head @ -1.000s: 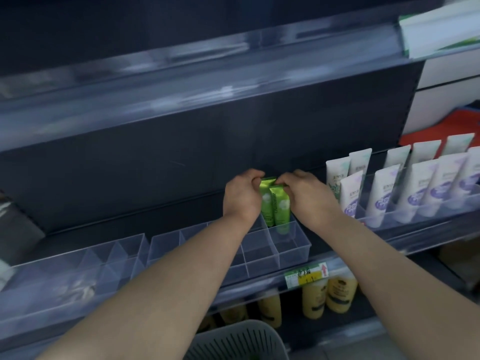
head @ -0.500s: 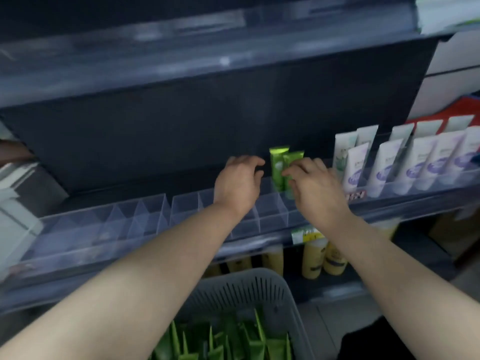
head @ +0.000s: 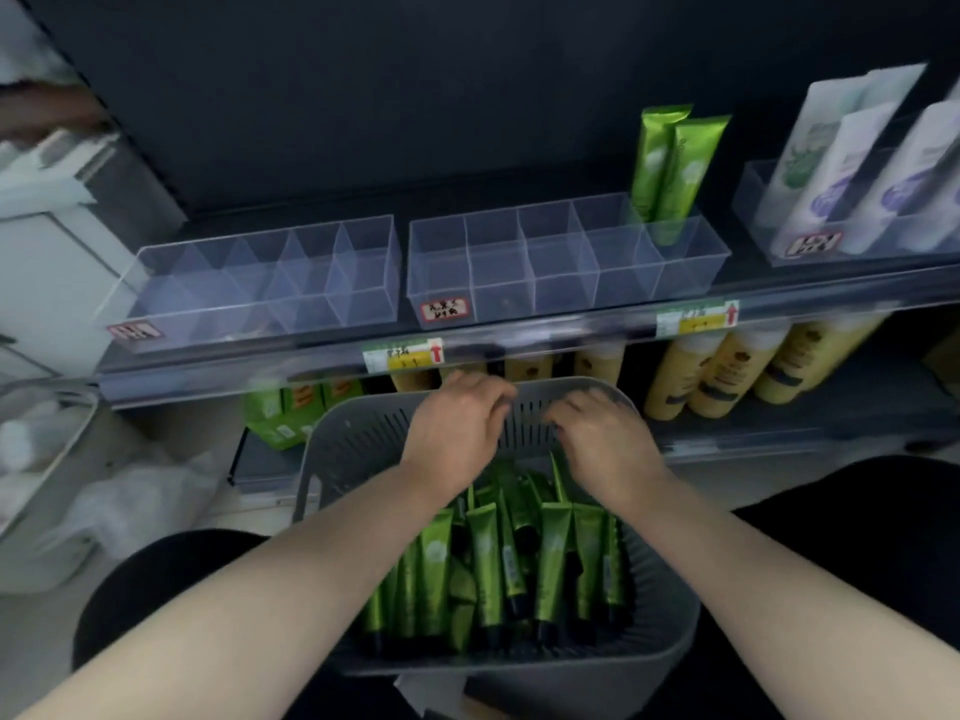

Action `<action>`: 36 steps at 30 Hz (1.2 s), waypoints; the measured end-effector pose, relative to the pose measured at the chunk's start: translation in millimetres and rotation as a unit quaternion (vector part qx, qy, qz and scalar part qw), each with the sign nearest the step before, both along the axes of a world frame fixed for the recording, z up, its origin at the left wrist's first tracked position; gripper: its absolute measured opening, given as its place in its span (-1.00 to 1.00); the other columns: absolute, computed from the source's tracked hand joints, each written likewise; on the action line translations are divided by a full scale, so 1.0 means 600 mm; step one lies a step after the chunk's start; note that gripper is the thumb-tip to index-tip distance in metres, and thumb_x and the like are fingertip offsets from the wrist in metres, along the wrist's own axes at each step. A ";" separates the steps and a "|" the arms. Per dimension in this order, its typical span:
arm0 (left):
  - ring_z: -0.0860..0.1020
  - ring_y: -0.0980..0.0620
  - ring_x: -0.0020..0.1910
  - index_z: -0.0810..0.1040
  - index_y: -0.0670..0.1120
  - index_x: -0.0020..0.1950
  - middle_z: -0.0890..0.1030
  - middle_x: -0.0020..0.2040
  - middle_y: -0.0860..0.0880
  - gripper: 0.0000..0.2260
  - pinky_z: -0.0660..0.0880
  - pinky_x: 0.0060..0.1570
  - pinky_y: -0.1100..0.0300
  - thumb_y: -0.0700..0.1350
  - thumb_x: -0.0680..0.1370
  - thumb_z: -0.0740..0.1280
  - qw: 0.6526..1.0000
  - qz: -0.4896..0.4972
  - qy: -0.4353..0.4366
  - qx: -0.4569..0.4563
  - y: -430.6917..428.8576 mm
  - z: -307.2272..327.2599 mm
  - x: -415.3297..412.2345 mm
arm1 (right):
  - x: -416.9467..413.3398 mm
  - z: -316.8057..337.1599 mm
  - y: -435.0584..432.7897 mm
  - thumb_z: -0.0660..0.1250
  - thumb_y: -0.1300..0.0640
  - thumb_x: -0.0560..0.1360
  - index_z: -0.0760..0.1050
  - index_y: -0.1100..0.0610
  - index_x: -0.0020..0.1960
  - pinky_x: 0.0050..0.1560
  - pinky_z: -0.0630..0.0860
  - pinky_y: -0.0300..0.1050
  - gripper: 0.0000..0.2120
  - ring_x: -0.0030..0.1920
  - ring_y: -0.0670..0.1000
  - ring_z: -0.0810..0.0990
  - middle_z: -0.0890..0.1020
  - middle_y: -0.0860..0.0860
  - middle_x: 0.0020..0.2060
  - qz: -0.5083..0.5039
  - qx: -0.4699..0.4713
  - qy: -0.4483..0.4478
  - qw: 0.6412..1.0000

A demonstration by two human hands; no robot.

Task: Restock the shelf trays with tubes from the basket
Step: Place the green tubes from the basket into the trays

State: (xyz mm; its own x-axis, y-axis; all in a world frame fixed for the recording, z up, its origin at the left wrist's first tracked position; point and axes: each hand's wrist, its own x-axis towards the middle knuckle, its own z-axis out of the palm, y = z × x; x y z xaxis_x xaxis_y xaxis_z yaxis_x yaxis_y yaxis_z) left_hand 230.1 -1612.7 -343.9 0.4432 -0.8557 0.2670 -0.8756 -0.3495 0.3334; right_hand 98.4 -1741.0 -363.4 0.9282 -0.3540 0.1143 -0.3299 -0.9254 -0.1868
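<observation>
While just two glossy green plastic tubes (head: 672, 168) stand in the right-end rear cell of the clear divided plastic tray (head: 561, 283), every other cell looks bare, so early going, I'd say; the grey slotted plastic basket (head: 332, 439) holds a heap more, left hand (head: 457, 433) and right hand (head: 602, 444) poised above, fingers (head: 496, 400) loosely curled, gripping nothing

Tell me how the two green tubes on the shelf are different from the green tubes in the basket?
The shelf tubes are only two; the basket tubes are many. The shelf tubes stand upright, side by side in a clear tray; the basket tubes lie heaped in the grey basket. Both look like the same shiny green tube.
</observation>
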 end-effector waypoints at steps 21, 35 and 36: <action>0.32 -0.09 0.27 0.36 -0.01 0.41 0.47 0.29 -0.10 -0.55 0.36 0.22 0.06 -0.26 0.53 0.23 0.926 0.032 0.072 0.369 0.057 -0.135 0.000 | -0.006 -0.083 0.035 0.24 0.23 0.56 0.46 0.04 0.32 0.17 0.38 -0.24 -0.65 0.26 0.00 0.46 0.48 0.00 0.31 -0.071 0.301 0.233 0.922; 0.38 -0.14 0.16 0.32 -0.08 0.35 0.44 0.21 -0.18 -0.57 0.30 0.08 0.10 -0.31 0.50 0.24 0.900 0.003 0.091 0.427 0.046 -0.115 -0.018 | -0.021 -0.033 0.019 0.20 0.12 0.60 0.54 -0.02 0.19 0.08 0.46 -0.14 -0.77 0.13 -0.02 0.52 0.57 -0.03 0.17 -0.092 0.274 0.163 0.943; 0.38 -0.12 0.16 0.34 -0.06 0.32 0.46 0.19 -0.16 -0.62 0.29 0.05 0.11 -0.25 0.52 0.25 0.901 0.002 0.112 0.420 0.047 -0.113 -0.013 | -0.021 -0.033 0.020 0.20 0.12 0.60 0.54 -0.02 0.20 0.07 0.45 -0.15 -0.77 0.13 -0.02 0.52 0.57 -0.04 0.17 -0.090 0.272 0.163 0.944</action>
State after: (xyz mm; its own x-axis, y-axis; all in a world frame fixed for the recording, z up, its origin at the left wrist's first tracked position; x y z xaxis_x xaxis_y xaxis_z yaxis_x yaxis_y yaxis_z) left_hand 222.1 -1584.2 -411.7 0.4098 -0.7124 -0.5697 -0.8171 -0.5643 0.1178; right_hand 85.9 -1729.1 -383.2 0.8017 -0.4336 -0.4114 -0.5949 -0.6457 -0.4788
